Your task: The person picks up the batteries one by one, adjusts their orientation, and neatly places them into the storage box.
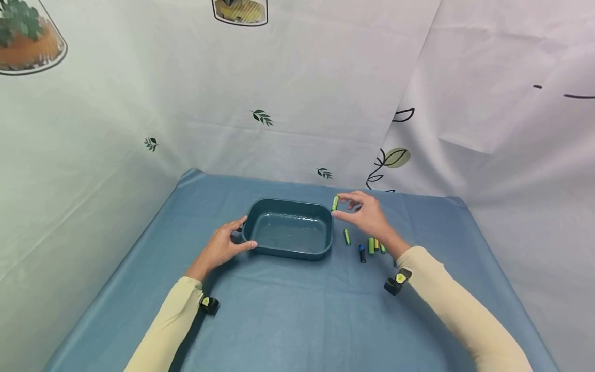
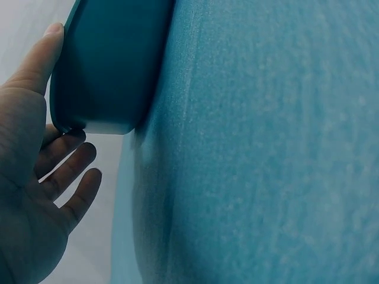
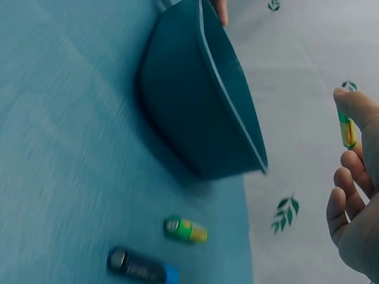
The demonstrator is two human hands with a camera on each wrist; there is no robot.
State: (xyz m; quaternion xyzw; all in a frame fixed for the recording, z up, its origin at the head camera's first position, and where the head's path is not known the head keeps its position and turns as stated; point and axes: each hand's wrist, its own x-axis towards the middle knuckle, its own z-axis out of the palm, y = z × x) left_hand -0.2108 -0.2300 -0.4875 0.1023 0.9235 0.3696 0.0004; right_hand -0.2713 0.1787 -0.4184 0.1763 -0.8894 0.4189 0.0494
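A dark teal rectangular dish stands on the blue cloth in the head view. My left hand holds its left end, thumb on the near rim and index finger at the end handle; the other fingers spread free in the left wrist view. Between thumb and fingertips my right hand pinches a green-and-yellow battery, upright just beyond the dish's right rim. Below that hand, another green battery and a black battery with a blue end lie on the cloth.
Several more batteries lie close together to the right, partly hidden by the right forearm. Behind the table hangs a pale cloth backdrop with leaf prints. Each wrist wears a small black camera.
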